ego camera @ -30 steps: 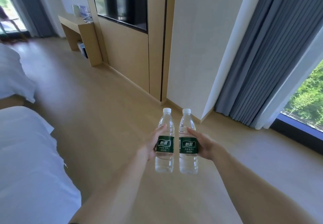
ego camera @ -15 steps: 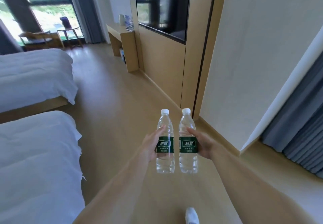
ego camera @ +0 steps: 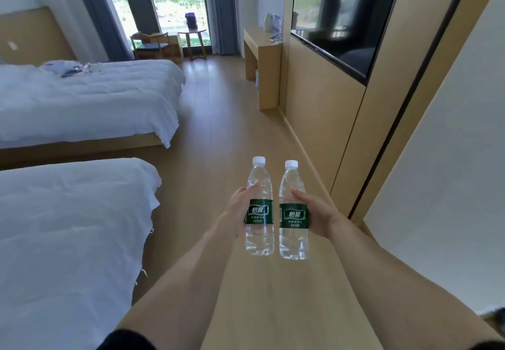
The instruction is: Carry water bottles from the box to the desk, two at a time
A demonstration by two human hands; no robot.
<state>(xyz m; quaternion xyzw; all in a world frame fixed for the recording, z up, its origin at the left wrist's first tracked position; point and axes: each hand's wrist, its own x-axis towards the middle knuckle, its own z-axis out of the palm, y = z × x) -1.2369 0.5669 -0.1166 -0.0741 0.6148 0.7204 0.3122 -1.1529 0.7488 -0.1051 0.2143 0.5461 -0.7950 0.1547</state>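
I hold two clear water bottles upright in front of me, each with a white cap and a green label. My left hand [ego camera: 235, 210] grips the left bottle [ego camera: 259, 236] around its label. My right hand [ego camera: 318, 214] grips the right bottle [ego camera: 293, 240] the same way. The two bottles stand side by side, a small gap between them. The wooden desk [ego camera: 262, 49] stands far ahead against the right wall, with a white kettle [ego camera: 268, 22] on it. The box is not in view.
Two beds with white covers, the near one [ego camera: 68, 226] and the far one [ego camera: 90, 98], fill the left side. A wooden floor aisle [ego camera: 218, 131] runs ahead between the beds and the right wall with its dark TV panel [ego camera: 341, 16]. A chair [ego camera: 151, 45] and small round table [ego camera: 192, 33] stand by the far window.
My view has swung to the left: the curtain and corner on the right have gone, and the aisle, far bed, window and desk have come into view. Both hands keep their bottles.
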